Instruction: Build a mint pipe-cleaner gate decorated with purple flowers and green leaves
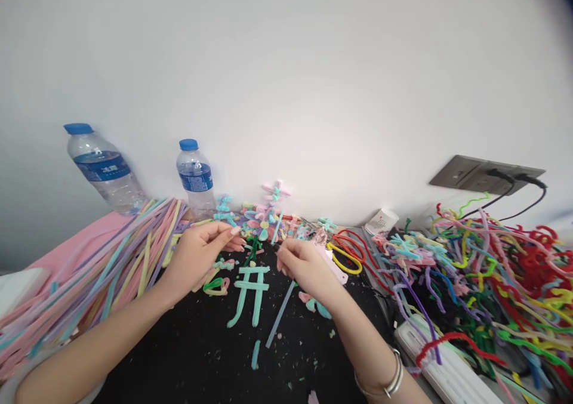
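My left hand (201, 250) hovers over the back of the black work surface, thumb and fingers pinched together. Whatever may be between its fingertips is too small to make out. Opposite it, my right hand (304, 265) is closed, with a light-blue pipe cleaner (281, 314) emerging below it. Another light-blue length (277, 228) rises near its fingertips; I cannot tell whether both are one piece. Between and below the hands lies a mint-green pipe-cleaner shape (251, 286) with two crossbars and two legs. Closer to me is a short blue-green piece (255, 355).
Long pastel pipe cleaners (129, 261) spread at the left, beside two plastic bottles (196, 180). Finished pipe-cleaner flowers (264, 220) crowd the wall. At right are a tangled colourful heap (501, 273), a white power strip (443, 362) and a wall socket (474, 174) with plugged cables.
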Tool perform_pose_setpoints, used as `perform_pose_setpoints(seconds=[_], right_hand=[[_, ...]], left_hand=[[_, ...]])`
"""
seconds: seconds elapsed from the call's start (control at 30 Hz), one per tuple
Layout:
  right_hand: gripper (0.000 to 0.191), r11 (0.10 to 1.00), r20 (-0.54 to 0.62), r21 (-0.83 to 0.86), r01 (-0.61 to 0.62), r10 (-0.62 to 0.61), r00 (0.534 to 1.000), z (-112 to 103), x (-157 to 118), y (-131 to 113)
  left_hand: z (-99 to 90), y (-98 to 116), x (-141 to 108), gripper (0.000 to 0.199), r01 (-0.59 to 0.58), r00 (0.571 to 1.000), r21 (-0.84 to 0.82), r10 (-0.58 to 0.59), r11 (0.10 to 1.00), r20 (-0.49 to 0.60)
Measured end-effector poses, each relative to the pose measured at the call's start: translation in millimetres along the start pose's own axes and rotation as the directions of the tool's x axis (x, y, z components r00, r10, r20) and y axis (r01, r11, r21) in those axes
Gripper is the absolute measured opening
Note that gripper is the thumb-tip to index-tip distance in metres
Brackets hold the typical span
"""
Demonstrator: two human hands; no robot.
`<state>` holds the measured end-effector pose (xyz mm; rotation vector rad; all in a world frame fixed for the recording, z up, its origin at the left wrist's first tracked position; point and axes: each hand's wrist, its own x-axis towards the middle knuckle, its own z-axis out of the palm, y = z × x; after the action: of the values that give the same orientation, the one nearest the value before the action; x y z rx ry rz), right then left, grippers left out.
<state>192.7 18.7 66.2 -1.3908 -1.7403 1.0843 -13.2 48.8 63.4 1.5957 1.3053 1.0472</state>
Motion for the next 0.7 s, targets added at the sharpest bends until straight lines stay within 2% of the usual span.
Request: perform_pose_setpoints(seconds=[0.1, 0.17, 0.23, 0.37, 0.43, 0.53, 0.7], right_hand=[[0.015, 0.98, -0.202, -0.201, 0.007, -0.048, 0.978, -24.4, -6.1, 7.0], [0.011, 0.93, -0.313, -0.355, -0.094, -0.024, 0.949, -39.1, -14.5, 20.7], [0.004, 0.828, -0.398, -0.516, -0.219, -0.006, 0.917, -48.5, -25.8, 39.7], [0.024, 0.581, -0.448, -0.705, -0.407, 0.08, 0.89, -46.2, -45.0, 75.2], [0.033, 0.556, -0.478, -0.708, -0.435, 0.075, 0.875, -39.6, -47.7, 84.7], [0.04, 0.563, -0.504, -0.71, -0.424, 0.015, 0.864, -33.1, -45.1, 89.3], [0.023, 0.512, -0.425, -0.794, -0.328, -0.08, 0.902, -35.6, -41.5, 95.9]], left_hand=[[-18.2, -15.6, 6.5, 0.027, 0.05, 0.999, 0.124, -0.049, 0.991, -0.01], [-29.2, -27.8, 9.8, 0.027, 0.016, 1.0, 0.197, -0.02, 0.98, 0.017], [-38.0, -38.5, 12.2, 0.029, -0.001, 0.998, 0.285, -0.015, 0.958, 0.053], [-46.6, -47.9, 13.4, 0.042, -0.021, 0.996, 0.373, -0.013, 0.927, 0.089], [-47.3, -47.0, 12.2, 0.038, -0.046, 0.996, 0.381, 0.012, 0.923, 0.09], [-47.0, -43.1, 9.6, 0.033, -0.054, 0.997, 0.415, 0.023, 0.908, 0.08], [-50.9, -34.8, 4.5, 0.031, -0.049, 0.998, 0.43, 0.026, 0.901, 0.06]])
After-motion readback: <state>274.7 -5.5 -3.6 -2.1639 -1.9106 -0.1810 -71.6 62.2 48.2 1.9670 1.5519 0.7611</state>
